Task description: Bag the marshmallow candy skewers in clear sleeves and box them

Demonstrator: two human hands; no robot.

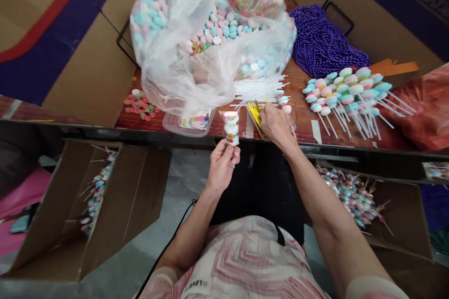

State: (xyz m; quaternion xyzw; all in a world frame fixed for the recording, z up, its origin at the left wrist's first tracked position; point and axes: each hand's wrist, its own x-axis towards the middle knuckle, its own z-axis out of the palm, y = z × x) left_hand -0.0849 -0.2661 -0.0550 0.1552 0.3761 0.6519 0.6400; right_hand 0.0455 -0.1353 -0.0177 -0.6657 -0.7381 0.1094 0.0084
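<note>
From my end, biggest first: upright cardboard boxes (87,51) past the fingers on both sides; plastic bag of candies (191,77) just beyond the left fingers, mouth apparently open for easy reach; purple cord (319,37) farther out, past the right fingers; finished-looking candy sticks (347,87) piled to the right of the right fingers, stems toward the near edge, probably for easy picking; right hand (277,124) over a small tub, fingers bent down at yellow ties (255,114); can't tell if they grip one; left hand (221,163) pinching, thumb and fingertips closed on the lower end of the wrapped candy stick (230,127); that stick stands upright above those fingers, candies exposed, likely to leave the wrapper unsquashed; white sticks (259,89) lie just beyond the tub, seemingly within finger reach.
</note>
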